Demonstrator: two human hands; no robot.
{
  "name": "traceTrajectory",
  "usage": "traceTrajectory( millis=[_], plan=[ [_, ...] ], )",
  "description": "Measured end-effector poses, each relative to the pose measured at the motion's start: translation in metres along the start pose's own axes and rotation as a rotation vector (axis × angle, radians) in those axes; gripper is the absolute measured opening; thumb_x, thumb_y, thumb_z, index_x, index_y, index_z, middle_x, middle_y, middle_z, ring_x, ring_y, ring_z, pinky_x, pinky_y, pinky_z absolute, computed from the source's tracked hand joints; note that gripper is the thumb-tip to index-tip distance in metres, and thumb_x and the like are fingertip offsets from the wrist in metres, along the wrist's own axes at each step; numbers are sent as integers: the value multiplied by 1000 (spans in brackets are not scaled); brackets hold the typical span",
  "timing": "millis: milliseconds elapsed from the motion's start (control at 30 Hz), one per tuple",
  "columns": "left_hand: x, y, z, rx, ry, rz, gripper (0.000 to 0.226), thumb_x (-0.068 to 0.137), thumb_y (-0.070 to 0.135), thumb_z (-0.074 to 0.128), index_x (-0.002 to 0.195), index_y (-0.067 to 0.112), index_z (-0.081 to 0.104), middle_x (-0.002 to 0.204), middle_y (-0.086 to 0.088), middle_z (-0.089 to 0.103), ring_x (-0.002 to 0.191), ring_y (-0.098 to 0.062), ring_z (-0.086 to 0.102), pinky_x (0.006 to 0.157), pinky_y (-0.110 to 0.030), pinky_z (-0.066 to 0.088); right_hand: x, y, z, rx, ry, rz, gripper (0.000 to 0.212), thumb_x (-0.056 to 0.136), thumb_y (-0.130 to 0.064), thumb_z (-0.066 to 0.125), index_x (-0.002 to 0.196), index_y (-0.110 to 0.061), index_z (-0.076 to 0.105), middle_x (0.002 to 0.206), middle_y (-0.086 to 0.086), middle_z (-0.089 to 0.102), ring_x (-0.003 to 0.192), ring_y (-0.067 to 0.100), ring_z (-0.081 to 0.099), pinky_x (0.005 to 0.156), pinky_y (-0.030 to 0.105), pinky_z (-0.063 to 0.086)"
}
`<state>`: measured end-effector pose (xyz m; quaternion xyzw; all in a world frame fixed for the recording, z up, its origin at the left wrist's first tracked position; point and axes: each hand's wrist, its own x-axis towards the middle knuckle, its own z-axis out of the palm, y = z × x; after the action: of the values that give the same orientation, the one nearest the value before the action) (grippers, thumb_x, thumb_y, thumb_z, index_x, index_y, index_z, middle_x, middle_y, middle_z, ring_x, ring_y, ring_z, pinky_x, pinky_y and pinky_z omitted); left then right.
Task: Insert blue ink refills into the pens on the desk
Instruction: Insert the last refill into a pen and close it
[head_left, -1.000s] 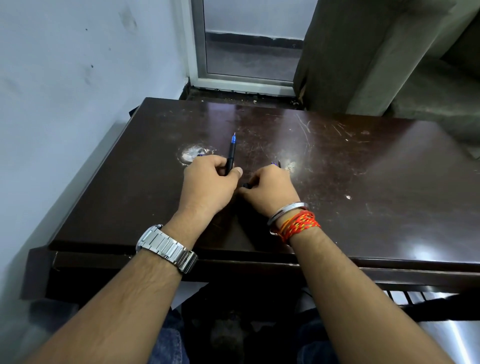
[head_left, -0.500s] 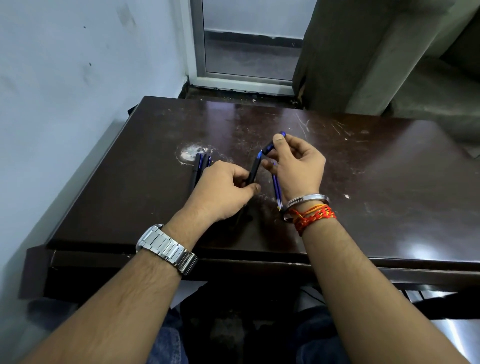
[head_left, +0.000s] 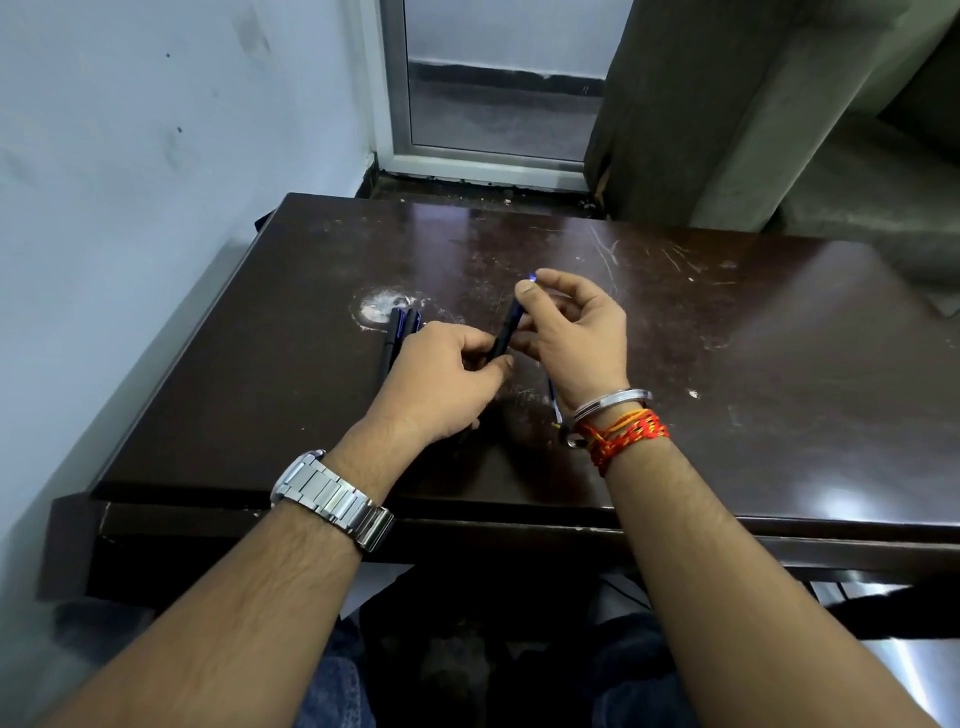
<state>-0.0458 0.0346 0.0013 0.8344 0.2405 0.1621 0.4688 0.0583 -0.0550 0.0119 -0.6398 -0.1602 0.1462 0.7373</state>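
Nearest, at 6 o'clock in the view, blue jeans (head_left: 337, 686) show under the desk's front edge. Two bare forearms reach up from 7 and 5 o'clock. The left wrist wears a steel watch (head_left: 332, 499); the right wrist wears a metal bangle (head_left: 613, 402) and a red thread (head_left: 628, 434) just behind it.

The dark brown desk (head_left: 727, 389) is scratched and glossy. Over its middle the two hands meet on one pen (head_left: 506, 332), which is tilted with its blue tip pointing to 1 o'clock and is lifted off the desk. The left hand (head_left: 441, 379) has its fingers curled, with thumb and forefinger pinching the pen's lower end. The right hand (head_left: 571, 332) pinches the upper end between thumb and forefinger just below the tip; its other fingers are loosely curled and spread apart, touching nothing.

A thin blue refill (head_left: 555, 402) lies on the desk at 6 o'clock of the right hand, partly hidden by the wrist. At 11 o'clock of the left hand, a small group of dark pens (head_left: 397, 332) lies side by side, their near ends hidden behind the knuckles; I cannot tell how many. Their far ends touch a white scuff (head_left: 382, 306).

Beyond the desk, a window frame (head_left: 493, 166) stands at 12 o'clock, a pale wall (head_left: 156, 156) at 10 and a grey curtain (head_left: 701, 104) at 1.
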Motion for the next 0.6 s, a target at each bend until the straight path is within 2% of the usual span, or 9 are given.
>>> traceTrajectory(
  millis=[100,200,300,367,433,500,600],
  plan=[
    [0,1,3,-73,47,-9,19,97,31,61,84,43,69,55,13,66,45,-7,63,41,-28,54,-1,0,1,-43,-78,-30,20,90,-14,66,108,-23,64,65,-4,66,59,9,62,65,32,58],
    [1,1,7,10,100,42,14,98,31,57,93,32,70,71,5,71,60,-6,63,57,-28,51,-1,0,2,-44,-99,-31,17,92,-15,64,106,-22,68,60,-9,64,59,8,61,65,33,59],
    [0,4,11,38,120,34,21,100,27,55,83,23,66,62,6,62,51,-2,52,50,-21,38,-3,3,5,-74,-82,-33,13,91,-21,64,101,-29,69,63,-5,62,60,13,59,66,38,58],
    [-2,6,13,53,133,28,25,100,24,55,77,20,63,58,7,57,48,-3,50,48,-20,34,-3,5,7,-92,-51,-38,11,89,-22,65,95,-31,70,66,-2,62,59,15,58,66,40,58],
    [-4,7,15,60,136,16,24,100,22,54,81,16,67,63,4,61,50,-7,50,50,-26,39,-2,6,7,-122,-31,-52,11,88,-21,65,91,-30,70,66,-3,64,58,15,59,65,38,58],
    [-6,8,16,73,148,4,24,100,21,54,82,13,68,65,0,63,54,-17,53,51,-31,43,-2,7,7,-156,-32,-68,10,88,-20,65,88,-28,71,66,-5,67,58,14,61,64,36,59],
    [-10,9,17,79,164,-5,22,99,19,55,84,10,69,69,-5,67,61,-25,59,58,-37,49,-2,9,7,-177,-56,-62,11,88,-18,63,86,-26,71,65,-6,67,59,14,61,67,39,58]
  ],
)
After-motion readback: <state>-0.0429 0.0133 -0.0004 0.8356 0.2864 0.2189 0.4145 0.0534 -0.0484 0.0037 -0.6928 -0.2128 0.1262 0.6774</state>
